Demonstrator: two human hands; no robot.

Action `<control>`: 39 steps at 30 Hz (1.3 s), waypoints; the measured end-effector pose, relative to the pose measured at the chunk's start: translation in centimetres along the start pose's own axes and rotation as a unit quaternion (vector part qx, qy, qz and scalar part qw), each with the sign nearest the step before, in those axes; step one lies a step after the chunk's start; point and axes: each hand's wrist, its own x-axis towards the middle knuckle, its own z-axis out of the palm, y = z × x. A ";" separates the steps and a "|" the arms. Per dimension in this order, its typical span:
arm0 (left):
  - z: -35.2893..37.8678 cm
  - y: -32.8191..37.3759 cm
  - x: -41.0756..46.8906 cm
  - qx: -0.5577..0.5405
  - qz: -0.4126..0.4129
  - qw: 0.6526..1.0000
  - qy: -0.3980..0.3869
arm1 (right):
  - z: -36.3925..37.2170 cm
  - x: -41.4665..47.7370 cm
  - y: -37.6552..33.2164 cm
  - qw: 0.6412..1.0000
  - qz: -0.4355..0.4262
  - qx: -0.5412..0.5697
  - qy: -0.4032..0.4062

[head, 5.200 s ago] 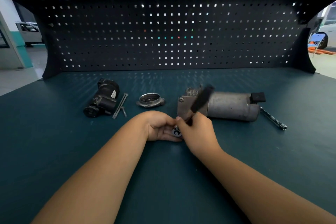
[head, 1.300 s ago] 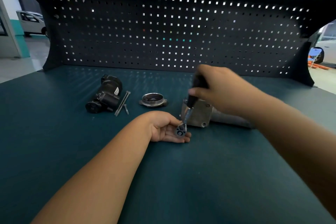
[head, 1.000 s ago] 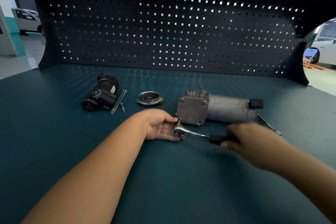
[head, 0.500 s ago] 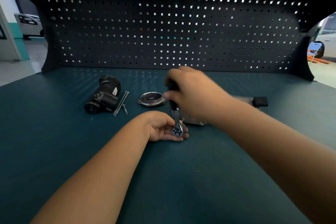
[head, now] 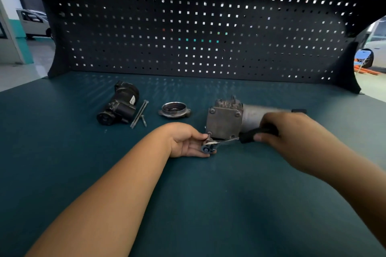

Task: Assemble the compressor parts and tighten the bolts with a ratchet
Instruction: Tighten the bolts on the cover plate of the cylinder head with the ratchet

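Observation:
The grey compressor body [head: 227, 120] lies on the green bench mat, its square bolted end plate facing me. The ratchet [head: 224, 141] sits on the plate's lower-left corner, handle pointing right. My right hand [head: 286, 131] is closed around its black grip and is blurred by motion. My left hand [head: 189, 142] rests palm-up on the mat, fingers pinching the ratchet head [head: 207, 148] against the bolt.
A black motor part [head: 119, 106], two long bolts and a short one [head: 139, 113], and a round metal cover [head: 174, 110] lie to the left on the mat [head: 188, 204]. A dark pegboard [head: 198, 33] closes the back.
My right hand has swung the ratchet handle from upright over the head down to the right, as it did a second ago. My left hand has stayed on the ratchet head.

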 end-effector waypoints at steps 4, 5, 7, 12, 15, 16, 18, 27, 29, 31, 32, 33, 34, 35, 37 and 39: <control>0.0 -0.2 0.0 0.002 0.004 1.000 0.012 | 2.0 -1.5 1.0 0.993 0.023 -0.047 -0.103; -0.1 -0.3 0.1 0.001 0.007 1.000 0.014 | 2.7 -1.7 1.1 0.989 0.022 -0.056 -0.138; -0.1 -0.3 0.0 0.002 0.012 1.000 0.013 | 3.9 -2.0 1.3 0.982 0.020 -0.056 -0.177; 0.0 -0.2 0.2 0.013 0.011 1.000 0.017 | 2.4 -0.5 2.1 0.984 0.056 0.004 -0.171; 0.1 -0.1 0.1 0.015 0.006 1.000 0.007 | -0.8 1.4 1.0 0.991 0.069 0.066 -0.090; 0.1 -0.1 0.1 0.009 0.004 1.000 0.002 | -1.6 2.2 0.0 0.994 0.057 0.079 -0.055; 0.0 0.0 0.1 0.003 0.004 1.000 -0.001 | -2.5 3.5 -2.6 0.995 0.016 0.097 0.001; -0.2 -0.3 -0.3 -0.014 0.046 0.999 0.009 | 2.6 8.7 -13.3 0.981 -0.189 0.047 -0.018; -0.2 -0.3 -0.3 -0.007 0.045 0.999 0.006 | 2.5 8.9 -12.8 0.980 -0.191 0.058 -0.012; -0.1 -0.3 -0.2 0.003 0.035 0.999 0.013 | 1.4 8.5 -11.1 0.980 -0.174 0.098 0.019; -0.1 -0.3 -0.1 0.004 0.029 0.999 0.014 | 0.7 8.1 -9.9 0.979 -0.162 0.117 0.039; -0.1 -0.2 0.0 0.005 0.023 1.000 0.012 | 0.0 7.6 -8.6 0.978 -0.149 0.132 0.056; -0.2 -0.2 0.0 0.005 0.018 1.000 0.008 | -0.6 7.0 -7.1 0.978 -0.134 0.144 0.067; -0.2 -0.2 0.0 0.003 0.013 1.000 0.002 | -1.1 6.2 -5.7 0.979 -0.115 0.152 0.073; -0.2 -0.1 0.0 -0.005 0.008 1.000 -0.005 | -1.6 4.5 -2.8 0.982 -0.071 0.157 0.072; -0.3 -0.1 0.1 -0.004 0.005 1.000 -0.001 | -1.4 2.6 -0.2 0.988 -0.035 0.138 0.054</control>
